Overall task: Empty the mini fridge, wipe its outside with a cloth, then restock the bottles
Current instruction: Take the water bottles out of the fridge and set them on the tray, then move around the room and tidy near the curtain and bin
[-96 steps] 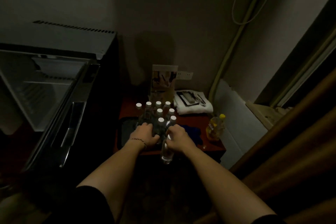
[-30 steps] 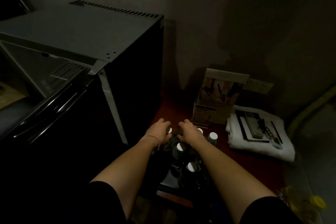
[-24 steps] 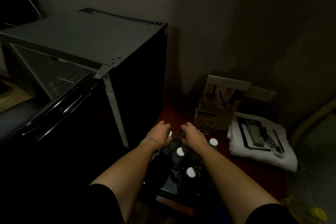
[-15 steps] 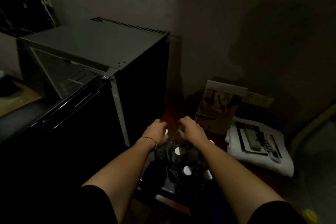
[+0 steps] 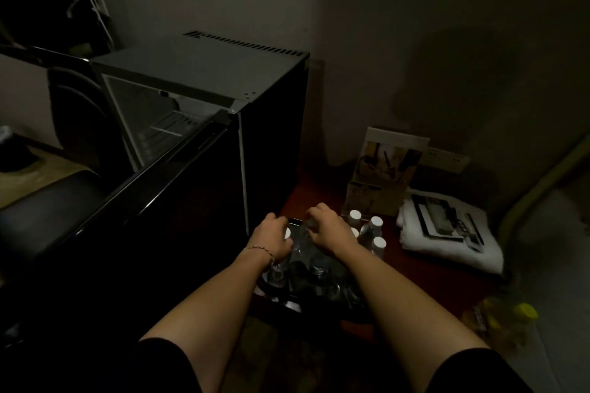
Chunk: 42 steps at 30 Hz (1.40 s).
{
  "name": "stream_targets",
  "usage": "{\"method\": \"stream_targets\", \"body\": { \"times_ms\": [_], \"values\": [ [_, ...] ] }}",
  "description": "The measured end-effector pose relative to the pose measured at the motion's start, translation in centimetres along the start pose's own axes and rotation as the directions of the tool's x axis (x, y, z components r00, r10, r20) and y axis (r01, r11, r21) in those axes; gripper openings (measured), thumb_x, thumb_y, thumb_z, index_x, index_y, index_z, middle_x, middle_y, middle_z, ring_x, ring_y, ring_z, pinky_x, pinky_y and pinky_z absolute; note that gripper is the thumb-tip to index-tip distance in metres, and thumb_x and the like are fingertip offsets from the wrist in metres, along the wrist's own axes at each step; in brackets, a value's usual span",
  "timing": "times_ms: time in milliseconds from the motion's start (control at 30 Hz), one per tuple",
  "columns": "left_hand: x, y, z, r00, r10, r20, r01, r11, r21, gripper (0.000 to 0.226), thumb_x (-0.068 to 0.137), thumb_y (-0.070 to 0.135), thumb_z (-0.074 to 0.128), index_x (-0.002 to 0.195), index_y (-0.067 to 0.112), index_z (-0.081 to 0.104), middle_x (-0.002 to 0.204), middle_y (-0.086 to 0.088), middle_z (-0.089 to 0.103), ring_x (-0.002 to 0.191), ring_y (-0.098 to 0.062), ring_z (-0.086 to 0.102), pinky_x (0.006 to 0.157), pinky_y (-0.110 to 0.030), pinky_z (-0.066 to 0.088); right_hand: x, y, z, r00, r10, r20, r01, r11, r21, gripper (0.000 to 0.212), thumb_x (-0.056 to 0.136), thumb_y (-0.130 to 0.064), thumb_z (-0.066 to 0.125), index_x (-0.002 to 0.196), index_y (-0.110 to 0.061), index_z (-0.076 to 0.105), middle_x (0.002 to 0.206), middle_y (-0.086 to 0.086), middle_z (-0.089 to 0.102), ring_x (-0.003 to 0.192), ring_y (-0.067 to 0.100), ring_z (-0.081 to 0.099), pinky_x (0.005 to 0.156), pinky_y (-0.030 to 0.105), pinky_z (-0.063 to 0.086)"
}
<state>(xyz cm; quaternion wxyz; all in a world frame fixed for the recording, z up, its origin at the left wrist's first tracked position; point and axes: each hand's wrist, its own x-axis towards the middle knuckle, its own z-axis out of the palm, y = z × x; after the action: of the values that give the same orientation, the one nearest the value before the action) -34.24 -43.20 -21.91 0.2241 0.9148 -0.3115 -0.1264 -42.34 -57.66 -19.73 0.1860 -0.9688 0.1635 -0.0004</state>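
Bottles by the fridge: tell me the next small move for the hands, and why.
Probably lift out the bottles each hand is on and carry them left to the mini fridge. Both the left hand and the right hand are curled down over the cluster of white-capped bottles on the dark tray, and the fridge door stands open beside them.

Glossy black mini fridge (image 5: 178,201) door, matt grey top; clear, probably plastic bottles (image 5: 370,230); soft white towel (image 5: 453,252).

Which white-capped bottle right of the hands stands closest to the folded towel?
The bottle with its cap at the group's right edge, nearest the camera of the visible caps. The other caps sit farther left or back toward the cardboard box; the towel lies just right.
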Motion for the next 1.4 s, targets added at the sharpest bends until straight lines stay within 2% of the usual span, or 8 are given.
{"method": "stream_targets", "body": {
  "times_ms": [300, 467, 633, 867, 1067, 1267, 1333, 1400],
  "values": [
    [-10.1, -1.1, 2.0, 0.978, 0.155, 0.138, -0.157, 0.988, 0.005, 0.028, 0.089, 0.029, 0.064, 0.112, 0.015, 0.057, 0.120, -0.006, 0.048, 0.105, -0.027, 0.056, 0.091, -0.036, 0.046, -12.2, -5.1, 3.6, 0.972, 0.237, 0.009, -0.237, 0.971, -0.016, 0.026, 0.095, -0.022, 0.060, 0.120, -0.019, 0.057, 0.121, 0.001, 0.050, 0.105, 0.023, 0.058, 0.085, 0.039, 0.051],
    [-15.6, -2.0, 3.9, 0.972, 0.167, 0.163, -0.164, 0.986, -0.035, 0.029, 0.090, 0.029, 0.065, 0.114, 0.014, 0.058, 0.118, -0.004, 0.048, 0.104, -0.023, 0.056, 0.091, -0.032, 0.046, -18.6, -6.3, 5.2, 0.950, 0.312, 0.032, -0.310, 0.949, -0.063, 0.035, 0.094, -0.023, 0.061, 0.129, -0.021, 0.055, 0.126, 0.000, 0.048, 0.110, 0.023, 0.057, 0.087, 0.038, 0.052],
    [-21.0, -4.1, 4.5, 0.984, 0.104, 0.145, -0.093, 0.993, -0.076, 0.026, 0.088, 0.028, 0.067, 0.110, 0.017, 0.061, 0.120, -0.002, 0.050, 0.105, -0.022, 0.057, 0.094, -0.035, 0.050, -22.3, -7.7, 7.0, 0.953, 0.294, 0.073, -0.289, 0.955, -0.074, 0.028, 0.093, -0.023, 0.063, 0.120, -0.019, 0.057, 0.124, 0.003, 0.049, 0.109, 0.024, 0.058, 0.086, 0.038, 0.053],
    [-28.1, -7.2, 3.4, 0.997, -0.008, 0.074, 0.011, 0.999, -0.038, 0.027, 0.088, 0.029, 0.068, 0.111, 0.020, 0.059, 0.115, 0.000, 0.048, 0.097, -0.016, 0.053, 0.087, -0.029, 0.047, -25.8, -12.4, 9.0, 0.979, 0.163, 0.122, -0.156, 0.986, -0.065, 0.031, 0.091, -0.025, 0.063, 0.121, -0.019, 0.057, 0.120, 0.002, 0.049, 0.103, 0.026, 0.060, 0.085, 0.043, 0.053],
    [-34.2, -10.9, 0.6, 0.996, -0.091, 0.007, 0.091, 0.994, -0.054, 0.022, 0.084, 0.032, 0.068, 0.099, 0.022, 0.056, 0.103, 0.002, 0.046, 0.087, -0.015, 0.049, 0.079, -0.028, 0.044, -28.5, -17.5, 10.4, 0.990, -0.007, 0.138, 0.013, 0.999, -0.041, 0.035, 0.091, -0.023, 0.065, 0.125, -0.020, 0.055, 0.121, -0.001, 0.047, 0.102, 0.023, 0.058, 0.081, 0.035, 0.053],
    [-40.4, -16.7, -2.5, 0.985, -0.171, 0.001, 0.170, 0.983, -0.062, 0.032, 0.076, 0.049, 0.060, 0.102, 0.029, 0.060, 0.108, -0.001, 0.059, 0.099, -0.022, 0.059, 0.078, -0.031, 0.048, -29.6, -24.4, 13.0, 0.957, -0.191, 0.218, 0.204, 0.978, -0.039, 0.031, 0.090, -0.023, 0.066, 0.119, -0.024, 0.059, 0.117, -0.003, 0.048, 0.095, 0.017, 0.056, 0.081, 0.037, 0.056],
    [-41.8, -18.3, -3.9, 0.977, -0.213, -0.029, 0.211, 0.975, -0.064, 0.037, 0.080, 0.044, 0.062, 0.110, 0.023, 0.064, 0.111, -0.002, 0.060, 0.103, -0.023, 0.060, 0.084, -0.032, 0.050, -29.6, -26.9, 13.8, 0.939, -0.249, 0.239, 0.267, 0.963, -0.048, 0.026, 0.090, -0.023, 0.064, 0.116, -0.024, 0.060, 0.114, -0.002, 0.048, 0.093, 0.018, 0.057, 0.080, 0.038, 0.057],
    [-42.8, -20.0, -5.4, 0.958, -0.280, -0.058, 0.275, 0.959, -0.074, 0.028, 0.082, 0.035, 0.065, 0.104, 0.018, 0.064, 0.103, 0.000, 0.053, 0.095, -0.021, 0.058, 0.080, -0.031, 0.049, -29.3, -29.5, 14.4, 0.914, -0.301, 0.271, 0.330, 0.942, -0.065, 0.024, 0.091, -0.024, 0.062, 0.115, -0.024, 0.060, 0.114, -0.001, 0.049, 0.094, 0.019, 0.057, 0.080, 0.037, 0.056]
  ]
}}
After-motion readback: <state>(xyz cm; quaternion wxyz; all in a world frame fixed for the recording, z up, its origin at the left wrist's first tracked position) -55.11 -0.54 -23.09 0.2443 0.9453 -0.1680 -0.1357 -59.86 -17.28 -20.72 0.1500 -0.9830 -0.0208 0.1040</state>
